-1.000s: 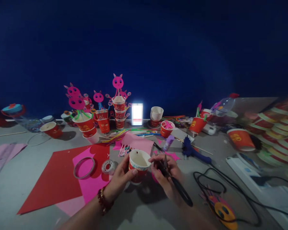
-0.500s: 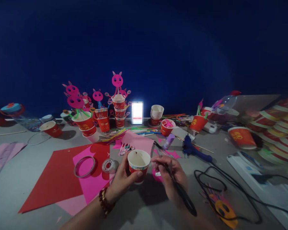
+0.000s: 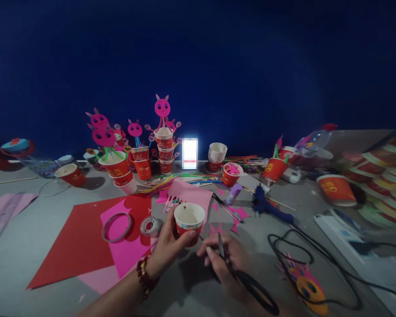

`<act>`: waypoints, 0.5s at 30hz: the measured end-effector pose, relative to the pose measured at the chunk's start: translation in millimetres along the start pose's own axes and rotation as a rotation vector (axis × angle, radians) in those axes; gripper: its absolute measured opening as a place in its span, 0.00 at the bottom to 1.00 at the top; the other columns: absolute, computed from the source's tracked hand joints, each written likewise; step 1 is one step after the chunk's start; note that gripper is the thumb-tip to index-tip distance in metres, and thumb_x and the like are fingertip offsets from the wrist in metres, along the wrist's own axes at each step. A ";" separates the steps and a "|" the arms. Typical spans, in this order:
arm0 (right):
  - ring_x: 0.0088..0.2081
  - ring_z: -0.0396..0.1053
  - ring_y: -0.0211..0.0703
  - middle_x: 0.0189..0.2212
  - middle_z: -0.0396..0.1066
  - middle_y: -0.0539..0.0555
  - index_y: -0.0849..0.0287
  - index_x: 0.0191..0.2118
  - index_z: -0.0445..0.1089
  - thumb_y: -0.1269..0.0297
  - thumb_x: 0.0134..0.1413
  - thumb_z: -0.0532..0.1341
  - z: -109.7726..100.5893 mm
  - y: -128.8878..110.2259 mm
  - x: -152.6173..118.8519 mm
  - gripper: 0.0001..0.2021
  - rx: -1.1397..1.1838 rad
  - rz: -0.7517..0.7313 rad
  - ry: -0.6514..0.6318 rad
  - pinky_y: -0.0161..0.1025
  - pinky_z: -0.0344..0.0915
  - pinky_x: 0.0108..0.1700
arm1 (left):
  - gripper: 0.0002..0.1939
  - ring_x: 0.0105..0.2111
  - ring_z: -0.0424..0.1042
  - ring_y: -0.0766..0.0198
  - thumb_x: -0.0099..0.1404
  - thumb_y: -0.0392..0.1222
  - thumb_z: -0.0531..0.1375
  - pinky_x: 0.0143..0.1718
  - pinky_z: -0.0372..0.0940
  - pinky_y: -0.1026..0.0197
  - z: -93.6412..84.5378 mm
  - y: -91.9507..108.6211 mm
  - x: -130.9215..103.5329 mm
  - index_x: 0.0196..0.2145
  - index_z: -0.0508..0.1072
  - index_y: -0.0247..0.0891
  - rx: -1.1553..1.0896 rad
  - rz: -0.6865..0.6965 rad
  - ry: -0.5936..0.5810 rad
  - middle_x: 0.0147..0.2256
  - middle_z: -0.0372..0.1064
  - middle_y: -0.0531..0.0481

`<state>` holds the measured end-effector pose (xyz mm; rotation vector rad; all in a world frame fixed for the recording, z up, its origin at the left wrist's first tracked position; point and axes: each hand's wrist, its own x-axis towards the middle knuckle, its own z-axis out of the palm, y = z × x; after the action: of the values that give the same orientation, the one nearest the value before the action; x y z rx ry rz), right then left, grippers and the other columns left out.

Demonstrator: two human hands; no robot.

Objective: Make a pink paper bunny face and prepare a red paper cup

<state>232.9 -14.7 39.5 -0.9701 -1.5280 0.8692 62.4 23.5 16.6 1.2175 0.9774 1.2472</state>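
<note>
My left hand (image 3: 171, 246) is wrapped round a red paper cup (image 3: 188, 230), its white open mouth tipped slightly towards me. A small dark hole or mark shows near the cup's far rim. In my right hand (image 3: 229, 257) are scissors (image 3: 255, 288) with black handles, one loop sticking out below the palm. One blade points up past the fingers; a thin dark tip reaches towards the cup's lower side. Whether that tip touches the cup I cannot tell. A pink sheet (image 3: 193, 193) with cut-outs lies just behind the cup.
Left lie red paper (image 3: 69, 237), a tape roll (image 3: 151, 226) and a grey ring (image 3: 116, 227). Decorated cups (image 3: 119, 166) and stacked cups (image 3: 217, 156) stand behind. On the right are a blue glue gun (image 3: 270, 209), its black cable (image 3: 320, 259) and a purple glue stick (image 3: 233, 193).
My right hand has moved down and slightly left, from beside the cup's rim to below it, with the scissors. The cup has shifted slightly up and left in my left hand.
</note>
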 end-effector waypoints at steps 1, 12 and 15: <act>0.19 0.72 0.41 0.24 0.76 0.45 0.49 0.38 0.70 0.67 0.58 0.58 0.0 -0.2 0.0 0.06 0.004 0.002 0.004 0.36 0.66 0.22 | 0.36 0.55 0.68 0.53 0.59 0.46 0.69 0.59 0.61 0.55 -0.2 -0.8 -0.3 0.61 0.59 0.40 0.011 0.004 0.002 0.54 0.70 0.44; 0.20 0.72 0.40 0.24 0.76 0.47 0.52 0.35 0.69 0.67 0.59 0.56 -1.6 -3.6 3.1 0.05 -0.031 0.027 -0.020 0.36 0.66 0.25 | 0.36 0.55 0.68 0.53 0.62 0.49 0.66 0.57 0.63 0.54 -0.5 -1.8 -1.8 0.63 0.58 0.41 0.098 0.039 0.005 0.55 0.69 0.44; 0.21 0.72 0.40 0.25 0.76 0.48 0.53 0.35 0.69 0.66 0.60 0.56 -3.0 -5.3 4.2 0.05 -0.047 0.024 -0.047 0.36 0.66 0.27 | 0.37 0.58 0.65 0.53 0.64 0.48 0.66 0.60 0.60 0.53 -1.0 -1.2 -2.9 0.65 0.54 0.44 0.135 0.057 0.011 0.58 0.64 0.43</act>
<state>234.7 -12.9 46.4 -1.0102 -1.5858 0.8817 61.3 20.9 15.0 1.3525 1.0555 1.2498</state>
